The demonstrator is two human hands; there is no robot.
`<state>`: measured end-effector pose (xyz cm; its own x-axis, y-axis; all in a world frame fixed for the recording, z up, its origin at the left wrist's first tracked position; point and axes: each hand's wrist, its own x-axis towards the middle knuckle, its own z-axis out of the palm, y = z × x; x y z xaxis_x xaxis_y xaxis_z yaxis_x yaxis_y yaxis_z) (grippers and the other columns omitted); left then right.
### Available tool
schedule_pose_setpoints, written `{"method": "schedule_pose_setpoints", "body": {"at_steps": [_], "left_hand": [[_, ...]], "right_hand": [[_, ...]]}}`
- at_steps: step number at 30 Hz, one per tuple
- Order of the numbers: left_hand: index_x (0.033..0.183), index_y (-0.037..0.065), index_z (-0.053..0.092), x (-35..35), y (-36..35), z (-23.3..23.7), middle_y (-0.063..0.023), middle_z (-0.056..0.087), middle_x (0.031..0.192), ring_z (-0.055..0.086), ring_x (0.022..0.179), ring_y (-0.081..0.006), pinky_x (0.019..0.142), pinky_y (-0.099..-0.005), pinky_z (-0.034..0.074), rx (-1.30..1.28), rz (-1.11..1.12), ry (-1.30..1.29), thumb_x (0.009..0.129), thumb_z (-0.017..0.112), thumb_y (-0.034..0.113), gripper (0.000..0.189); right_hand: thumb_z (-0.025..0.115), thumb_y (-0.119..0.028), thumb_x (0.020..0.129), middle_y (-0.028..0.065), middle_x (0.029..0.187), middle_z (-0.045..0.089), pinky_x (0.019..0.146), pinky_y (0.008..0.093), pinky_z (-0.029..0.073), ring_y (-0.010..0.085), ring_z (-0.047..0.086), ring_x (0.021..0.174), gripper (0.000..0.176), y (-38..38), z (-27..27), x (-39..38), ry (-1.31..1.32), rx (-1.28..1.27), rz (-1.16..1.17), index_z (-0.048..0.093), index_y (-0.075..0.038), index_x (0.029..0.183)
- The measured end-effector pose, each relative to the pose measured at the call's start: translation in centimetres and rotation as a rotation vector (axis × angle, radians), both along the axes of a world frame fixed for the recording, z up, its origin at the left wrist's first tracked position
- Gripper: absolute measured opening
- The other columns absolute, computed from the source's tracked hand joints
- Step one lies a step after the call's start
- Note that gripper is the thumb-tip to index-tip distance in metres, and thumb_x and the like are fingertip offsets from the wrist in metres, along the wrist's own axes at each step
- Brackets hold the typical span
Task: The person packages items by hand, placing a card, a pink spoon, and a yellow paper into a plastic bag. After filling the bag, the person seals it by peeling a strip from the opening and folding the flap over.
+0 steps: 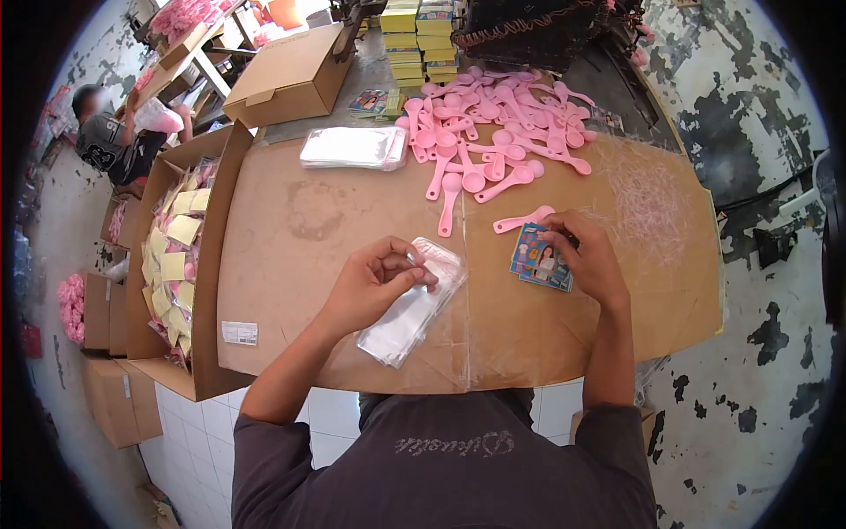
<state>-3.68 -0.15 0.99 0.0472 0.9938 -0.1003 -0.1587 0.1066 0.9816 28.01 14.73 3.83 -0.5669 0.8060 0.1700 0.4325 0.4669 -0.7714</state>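
My left hand (374, 286) is over a stack of clear plastic bags (397, 324) on the cardboard-covered table. Its thumb and fingers come together at the upper end of the top bag. My right hand (589, 256) has thumb and fingertips closed on a small pile of printed picture cards (539, 261), which are blue with a figure on them. Just beyond those cards lies a single pink measuring spoon (523, 219). A large heap of pink measuring spoons (502, 110) spreads across the far part of the table.
Another bundle of clear bags (354, 148) lies farther back. On the left stands an open carton (231, 203) filled with packed pink items and yellow cards. A closed cardboard box (286, 75) and tall card stacks (418, 40) are behind. Someone sits (119, 132) at far left.
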Motion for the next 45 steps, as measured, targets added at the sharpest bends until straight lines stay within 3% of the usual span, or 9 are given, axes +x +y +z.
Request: {"method": "schedule_pose_setpoints", "body": {"at_steps": [7,16,19,25,28,31,34,40,45], "left_hand": [[0.136,-0.003,0.058,1.8,1.9,0.7,-0.0128,0.077,0.104,0.074,0.097,-0.0131,0.086,-0.0277,0.059,-0.035,-0.124,0.073,0.100,0.070,0.003,0.039],[0.141,-0.002,0.056,2.2,1.9,-1.1,-0.0131,0.078,0.105,0.073,0.097,-0.0129,0.085,-0.0263,0.059,-0.016,-0.049,0.006,0.098,0.071,0.000,0.045],[0.143,-0.002,0.054,2.6,1.7,-1.0,-0.0137,0.078,0.105,0.074,0.097,-0.0137,0.085,-0.0273,0.059,-0.002,-0.062,0.030,0.099,0.070,0.000,0.047],[0.148,-0.003,0.050,3.1,1.4,-0.6,-0.0136,0.078,0.104,0.074,0.096,-0.0148,0.085,-0.0292,0.059,-0.012,-0.108,0.023,0.100,0.068,0.001,0.052],[0.151,-0.001,0.049,3.2,1.2,-0.2,-0.0129,0.078,0.103,0.074,0.095,-0.0141,0.085,-0.0295,0.059,-0.016,-0.105,0.031,0.100,0.069,0.003,0.055],[0.152,0.001,0.049,3.1,1.1,-0.2,-0.0119,0.078,0.102,0.073,0.094,-0.0126,0.085,-0.0293,0.058,0.001,-0.102,0.094,0.100,0.069,0.004,0.056],[0.153,0.003,0.048,3.2,1.1,-0.1,-0.0108,0.078,0.102,0.072,0.093,-0.0113,0.084,-0.0287,0.058,0.017,-0.133,0.239,0.100,0.070,0.003,0.057],[0.153,0.003,0.047,2.9,1.3,-1.0,-0.0117,0.078,0.101,0.072,0.090,-0.0115,0.081,-0.0278,0.058,0.043,-0.060,0.126,0.099,0.070,0.004,0.058],[0.151,0.001,0.047,2.7,1.7,-1.2,-0.0139,0.078,0.100,0.073,0.092,-0.0136,0.081,-0.0282,0.059,0.050,-0.006,0.098,0.099,0.070,0.002,0.058]], "right_hand": [[0.068,-0.005,0.093,0.0138,0.094,0.069,0.074,0.0411,0.054,0.0325,0.069,0.083,0.013,-0.5,-0.2,-1.8,-0.138,0.065,0.032,0.068,0.001,0.105],[0.068,-0.005,0.092,0.0118,0.093,0.069,0.075,0.0415,0.054,0.0324,0.067,0.083,0.012,0.2,-0.3,-1.5,-0.213,0.632,0.063,0.067,0.000,0.103],[0.071,-0.005,0.094,0.0105,0.092,0.069,0.070,0.0365,0.054,0.0250,0.067,0.078,0.012,-1.8,0.6,-3.0,0.002,0.102,0.098,0.068,0.001,0.104],[0.072,-0.008,0.097,0.0079,0.090,0.068,0.064,0.0314,0.053,0.0162,0.066,0.073,0.011,-3.1,2.5,-5.9,0.075,0.149,0.136,0.071,0.001,0.102],[0.076,-0.007,0.092,0.0106,0.090,0.070,0.074,0.0358,0.051,0.0216,0.065,0.084,0.013,-3.1,2.6,-6.2,0.059,0.096,0.148,0.074,-0.001,0.104],[0.072,-0.007,0.094,0.0112,0.094,0.069,0.072,0.0351,0.052,0.0232,0.067,0.081,0.011,-2.6,1.7,-6.1,0.017,0.272,0.400,0.071,0.001,0.102],[0.073,-0.008,0.092,0.0132,0.098,0.068,0.075,0.0362,0.052,0.0269,0.067,0.085,0.016,-3.1,1.7,-6.5,-0.068,0.184,0.467,0.071,0.000,0.105],[0.074,-0.012,0.096,0.0046,0.093,0.068,0.070,0.0307,0.051,0.0119,0.063,0.079,0.019,-2.1,0.9,-5.9,0.071,-0.211,0.151,0.070,-0.001,0.111],[0.073,-0.008,0.098,-0.0008,0.091,0.067,0.069,0.0235,0.050,0.0046,0.061,0.078,0.016,-1.2,-0.9,-4.3,0.190,-0.395,0.129,0.069,0.000,0.111]]}}
